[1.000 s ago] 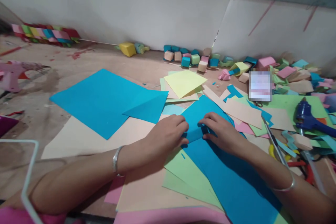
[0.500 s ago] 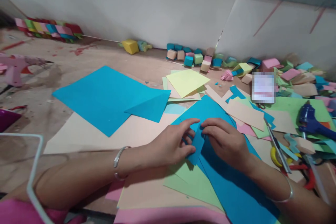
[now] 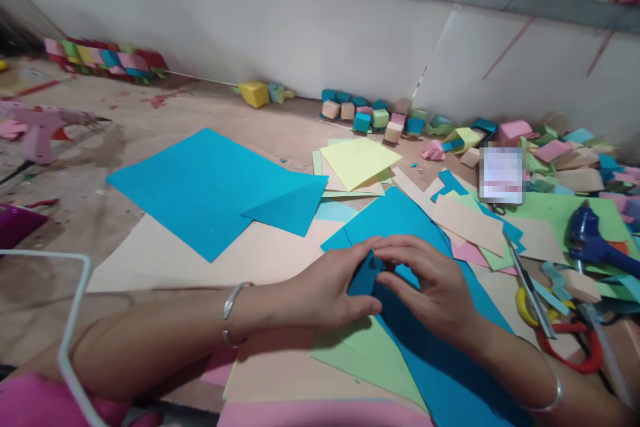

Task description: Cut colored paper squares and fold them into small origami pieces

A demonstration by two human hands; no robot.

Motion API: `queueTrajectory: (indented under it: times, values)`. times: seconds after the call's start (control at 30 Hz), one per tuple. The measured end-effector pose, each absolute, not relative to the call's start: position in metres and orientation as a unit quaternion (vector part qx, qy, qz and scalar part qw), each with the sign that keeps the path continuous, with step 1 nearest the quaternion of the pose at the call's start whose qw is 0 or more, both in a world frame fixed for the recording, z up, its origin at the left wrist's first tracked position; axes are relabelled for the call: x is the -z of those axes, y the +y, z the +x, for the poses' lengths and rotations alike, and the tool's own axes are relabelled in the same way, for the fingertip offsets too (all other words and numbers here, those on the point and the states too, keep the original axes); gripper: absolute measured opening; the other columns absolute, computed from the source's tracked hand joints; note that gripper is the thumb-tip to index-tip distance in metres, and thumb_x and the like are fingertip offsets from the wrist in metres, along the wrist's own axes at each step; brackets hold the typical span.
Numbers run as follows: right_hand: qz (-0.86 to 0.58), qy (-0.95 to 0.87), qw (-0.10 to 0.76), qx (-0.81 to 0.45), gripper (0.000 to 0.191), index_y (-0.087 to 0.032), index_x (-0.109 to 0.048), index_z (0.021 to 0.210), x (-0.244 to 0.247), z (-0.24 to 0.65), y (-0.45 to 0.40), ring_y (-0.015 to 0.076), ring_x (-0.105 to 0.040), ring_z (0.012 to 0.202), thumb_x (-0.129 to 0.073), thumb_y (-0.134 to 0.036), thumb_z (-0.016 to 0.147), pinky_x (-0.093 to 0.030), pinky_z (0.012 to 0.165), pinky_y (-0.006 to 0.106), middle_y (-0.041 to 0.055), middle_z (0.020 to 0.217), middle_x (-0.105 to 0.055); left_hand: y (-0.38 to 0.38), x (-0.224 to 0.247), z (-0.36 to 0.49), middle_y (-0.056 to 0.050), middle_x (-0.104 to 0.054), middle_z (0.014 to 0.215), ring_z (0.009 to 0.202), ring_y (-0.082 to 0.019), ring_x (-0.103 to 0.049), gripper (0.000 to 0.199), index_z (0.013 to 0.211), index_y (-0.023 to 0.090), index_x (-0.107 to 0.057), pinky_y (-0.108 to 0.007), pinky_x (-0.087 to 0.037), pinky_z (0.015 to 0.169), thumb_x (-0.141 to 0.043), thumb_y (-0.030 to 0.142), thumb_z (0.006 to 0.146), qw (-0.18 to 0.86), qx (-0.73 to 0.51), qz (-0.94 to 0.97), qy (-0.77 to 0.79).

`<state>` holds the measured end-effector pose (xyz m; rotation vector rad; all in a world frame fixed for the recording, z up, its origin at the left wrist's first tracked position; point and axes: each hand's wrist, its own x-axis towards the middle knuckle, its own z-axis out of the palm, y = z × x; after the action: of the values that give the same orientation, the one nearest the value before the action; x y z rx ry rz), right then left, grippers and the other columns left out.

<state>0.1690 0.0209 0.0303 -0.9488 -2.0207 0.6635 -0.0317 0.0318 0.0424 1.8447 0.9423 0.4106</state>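
A small folded piece of blue paper (image 3: 367, 275) is held between my two hands, over a stack of coloured sheets. My left hand (image 3: 335, 287) curves around its left side, thumb at the lower edge. From the right, my right hand (image 3: 430, 280) pinches it with curled fingers near the top. Fingers hide part of the fold. Beneath the hands lie a large blue sheet (image 3: 450, 360) and a light green sheet (image 3: 370, 353). More blue sheets (image 3: 200, 187) rest to the left, with a pale yellow sheet (image 3: 357, 160) behind.
On the right are paper strips (image 3: 467, 220), a blue glue gun (image 3: 595, 233), a slim metal blade tool (image 3: 533, 293) and a red-handled tool (image 3: 575, 350). A pink glue gun (image 3: 40, 123) sits at left. Small folded paper boxes (image 3: 363, 122) line the wall. A white bar (image 3: 67, 320) stands near my left arm.
My left fingers have closed in around the blue piece, and my right thumb has come forward onto it. The piece is now more covered by the hands. The view has shifted slightly.
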Motion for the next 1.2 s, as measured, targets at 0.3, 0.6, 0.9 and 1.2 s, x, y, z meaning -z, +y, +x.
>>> queueTrajectory:
  times: [0.3,0.6,0.9,1.2]
  values:
    - [-0.401,-0.723,0.401,-0.395,0.039,-0.03,-0.067,0.111,-0.025,0.173,0.026,0.0159,-0.062,0.089,-0.06,-0.005,0.083,-0.053,0.071,0.03,0.0039,0.108,-0.06,0.04,-0.032,-0.035,-0.005,-0.063,0.092,0.081,-0.019,-0.059,0.047,0.12,0.016,-0.053,-0.032,-0.048,0.072,-0.064,0.021,0.074,0.728,-0.212,0.568,0.319]
    - [-0.382,-0.811,0.313,-0.315,0.042,-0.028,-0.068,0.113,-0.023,0.184,0.04,0.0189,-0.057,0.11,-0.048,-0.002,0.087,-0.051,0.086,0.033,0.0073,0.116,-0.056,0.041,-0.026,-0.034,0.001,-0.057,0.078,0.066,-0.015,-0.058,0.045,0.107,0.019,-0.049,-0.027,-0.045,0.06,-0.055,0.006,0.064,0.792,-0.241,0.457,0.325]
    - [-0.273,-0.915,0.291,0.064,0.016,-0.021,-0.066,0.092,-0.02,0.187,0.043,0.0266,-0.056,0.113,-0.059,-0.008,0.087,-0.048,0.091,0.043,0.012,0.124,-0.061,0.051,-0.02,-0.039,-0.001,-0.059,0.078,0.07,-0.014,-0.054,0.017,0.083,0.016,-0.056,-0.028,-0.046,0.064,-0.066,0.028,0.075,0.656,-0.276,0.563,0.421]
    - [-0.215,-0.931,0.269,0.122,0.022,-0.032,-0.066,0.101,-0.017,0.2,0.036,0.0157,-0.064,0.088,-0.064,-0.016,0.088,-0.044,0.084,0.036,-0.0041,0.096,-0.073,0.05,-0.025,-0.036,0.0,-0.055,0.08,0.069,-0.013,-0.051,0.025,0.094,0.017,-0.053,-0.025,-0.045,0.057,-0.068,0.03,0.079,0.585,-0.323,0.568,0.481]
